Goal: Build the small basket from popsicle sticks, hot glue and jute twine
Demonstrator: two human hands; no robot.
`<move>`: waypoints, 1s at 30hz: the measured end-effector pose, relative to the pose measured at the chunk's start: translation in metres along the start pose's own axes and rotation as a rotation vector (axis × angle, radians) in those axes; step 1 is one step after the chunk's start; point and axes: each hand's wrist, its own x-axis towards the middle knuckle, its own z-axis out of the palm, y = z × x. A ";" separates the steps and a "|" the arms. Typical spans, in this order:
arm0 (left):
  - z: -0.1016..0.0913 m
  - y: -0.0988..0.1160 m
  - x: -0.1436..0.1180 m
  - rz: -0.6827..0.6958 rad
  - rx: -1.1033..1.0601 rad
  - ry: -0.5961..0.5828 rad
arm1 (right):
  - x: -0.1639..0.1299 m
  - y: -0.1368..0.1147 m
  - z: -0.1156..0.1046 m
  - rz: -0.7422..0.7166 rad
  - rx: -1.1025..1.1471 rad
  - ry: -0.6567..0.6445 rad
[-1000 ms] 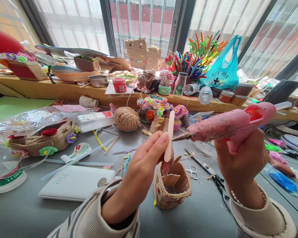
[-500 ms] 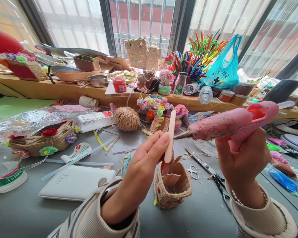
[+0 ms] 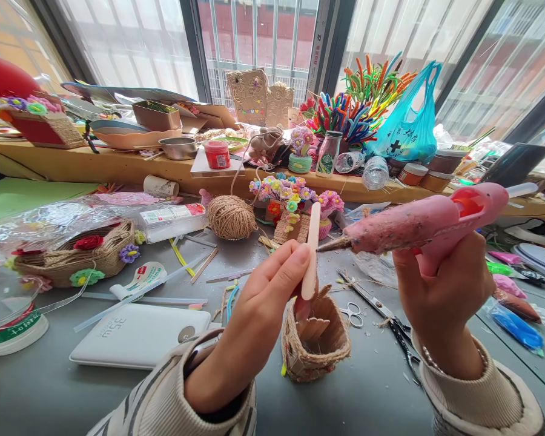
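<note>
Pale pink stick upright, pinched in left hand fingers, grubby pink glue gun gripped by right hand, nozzle tip at the stick, stick's foot hidden behind fingers, above twine basket on counter

A handicraft workroom beside large windows. The grey worktop is strewn with craft materials: a twine ball, glue sticks, scissors, and a twine-wound basket trimmed with flowers. A wooden shelf under the windows carries bundled pipe cleaners, small flower pots, jars and trays. A pink glue gun and a half-made twine cup show work in progress.
</note>
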 end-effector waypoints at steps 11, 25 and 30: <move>0.001 0.002 0.000 -0.014 -0.003 0.015 | 0.000 -0.003 -0.002 0.051 0.036 -0.033; 0.004 0.003 -0.001 -0.045 -0.007 0.026 | 0.001 0.001 -0.001 0.016 0.000 -0.023; 0.003 0.004 -0.002 -0.050 -0.005 0.034 | 0.002 0.001 0.000 0.045 0.000 -0.030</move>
